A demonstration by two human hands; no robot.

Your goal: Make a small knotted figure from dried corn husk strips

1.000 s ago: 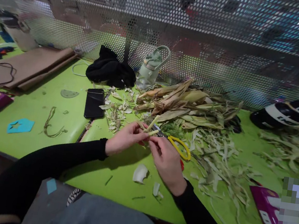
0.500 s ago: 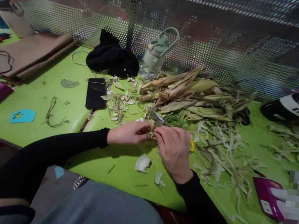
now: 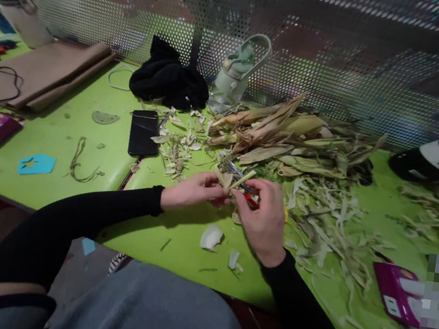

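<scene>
My left hand (image 3: 193,191) pinches a small folded piece of corn husk (image 3: 232,179) just above the green table (image 3: 61,153). My right hand (image 3: 263,217) is closed on the same husk piece from the right, its fingers curled. Under and behind my right hand lie scissors (image 3: 241,181) with metal blades pointing away and red and yellow handles. A big pile of dry corn husks (image 3: 289,136) lies right behind both hands. Two pale husk scraps (image 3: 210,237) rest on the table in front of my hands.
A black phone (image 3: 144,132), a black cloth (image 3: 169,84) and a pale green water bottle (image 3: 236,74) stand behind, by a perforated metal screen (image 3: 339,67). Husk trimmings (image 3: 333,229) spread to the right. Purple boxes (image 3: 393,292) lie at right and left; brown paper (image 3: 39,76) at far left.
The view shifted slightly. My right hand turned and the husk piece now sticks up between both hands, with the scissors' red handle showing under my right fingers.
</scene>
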